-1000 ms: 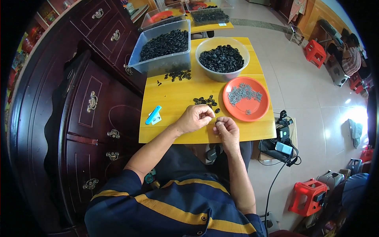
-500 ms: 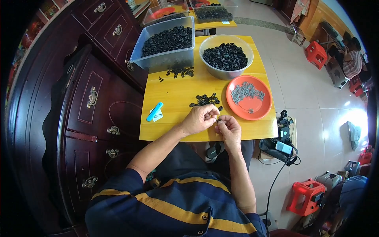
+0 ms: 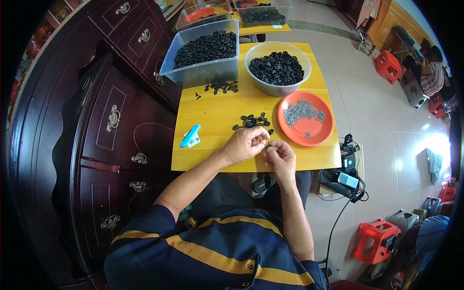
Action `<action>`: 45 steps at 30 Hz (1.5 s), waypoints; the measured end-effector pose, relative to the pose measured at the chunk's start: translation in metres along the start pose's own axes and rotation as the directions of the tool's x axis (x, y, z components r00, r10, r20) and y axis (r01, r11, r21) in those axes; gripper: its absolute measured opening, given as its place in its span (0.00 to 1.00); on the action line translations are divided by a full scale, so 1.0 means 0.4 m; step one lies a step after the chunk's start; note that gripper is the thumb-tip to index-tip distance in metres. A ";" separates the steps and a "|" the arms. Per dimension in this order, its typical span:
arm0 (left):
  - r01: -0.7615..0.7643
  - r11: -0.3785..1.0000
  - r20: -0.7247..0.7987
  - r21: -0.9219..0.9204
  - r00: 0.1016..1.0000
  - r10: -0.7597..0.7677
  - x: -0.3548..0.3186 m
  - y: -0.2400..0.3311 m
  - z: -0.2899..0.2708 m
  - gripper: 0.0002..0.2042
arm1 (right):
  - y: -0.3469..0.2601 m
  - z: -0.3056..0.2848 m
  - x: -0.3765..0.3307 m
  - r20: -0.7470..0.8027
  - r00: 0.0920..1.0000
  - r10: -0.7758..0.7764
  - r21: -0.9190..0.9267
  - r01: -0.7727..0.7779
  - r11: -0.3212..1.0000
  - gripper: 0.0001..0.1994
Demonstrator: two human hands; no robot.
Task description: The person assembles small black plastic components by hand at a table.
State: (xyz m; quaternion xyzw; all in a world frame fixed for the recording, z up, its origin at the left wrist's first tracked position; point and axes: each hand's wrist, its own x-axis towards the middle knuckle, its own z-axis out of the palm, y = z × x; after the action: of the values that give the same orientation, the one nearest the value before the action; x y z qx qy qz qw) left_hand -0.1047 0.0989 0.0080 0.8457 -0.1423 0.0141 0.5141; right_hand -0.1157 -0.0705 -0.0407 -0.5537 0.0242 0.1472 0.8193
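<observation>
Close together over the near edge of the yellow table (image 3: 208,157) are my left hand (image 3: 245,144) and my right hand (image 3: 281,157), fingertips almost meeting. Both are closed in a pinch. A tiny dark bit shows at the right fingertips, but its kind is too small to make out; whatever the left fingers hold is hidden. Just beyond my left hand lies a loose pile of small black oval pieces (image 3: 251,120). To the right, an orange-red plate (image 3: 309,138) bears many small grey metal pins or screws (image 3: 300,112).
A clear rectangular bin (image 3: 203,72) and a round translucent bowl (image 3: 278,90), both full of black pieces, stand at the back. More black pieces (image 3: 223,87) lie before the bin. A light-blue tool (image 3: 190,136) rests at left. Dark wooden drawers (image 3: 125,116) flank the table.
Both hands keep nearly the same place and pinch. The whole view has shifted very slightly; nothing on the table has visibly moved.
</observation>
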 end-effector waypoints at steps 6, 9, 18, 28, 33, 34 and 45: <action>-0.008 0.999 0.013 0.050 1.000 0.007 0.001 0.015 -0.005 0.08 | -0.001 0.003 0.001 -0.010 1.000 0.012 -0.007 -0.012 1.000 0.07; -0.064 0.992 0.008 0.105 0.998 0.063 0.004 0.017 -0.003 0.08 | 0.003 0.000 0.004 0.002 1.000 0.008 0.003 -0.008 1.000 0.07; 0.012 0.999 0.102 0.039 0.995 -0.016 0.014 0.019 -0.016 0.13 | 0.002 -0.001 0.003 -0.010 1.000 0.022 -0.021 -0.022 1.000 0.07; -0.138 0.873 0.006 0.467 0.988 0.152 0.087 -0.027 0.009 0.09 | -0.006 -0.001 -0.004 -0.039 0.999 -0.029 0.060 0.032 0.998 0.05; -0.174 0.789 0.035 0.589 0.981 0.191 0.111 -0.052 0.044 0.08 | 0.001 -0.005 0.000 -0.028 0.999 -0.040 0.076 0.042 0.996 0.05; -0.174 0.788 0.035 0.590 0.981 0.190 0.115 -0.059 0.048 0.08 | 0.000 -0.004 -0.001 -0.026 0.999 -0.042 0.078 0.044 0.996 0.05; -0.255 0.687 0.138 0.681 0.965 0.222 0.127 -0.062 0.051 0.04 | -0.011 -0.002 -0.002 -0.036 0.999 -0.036 0.092 0.039 0.995 0.04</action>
State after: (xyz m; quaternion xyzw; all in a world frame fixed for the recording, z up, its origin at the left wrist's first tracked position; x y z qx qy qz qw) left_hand -0.0519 0.0804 -0.0144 0.9505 -0.2467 0.1140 0.1509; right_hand -0.1152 -0.0728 -0.0368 -0.5180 0.0346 0.1212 0.8461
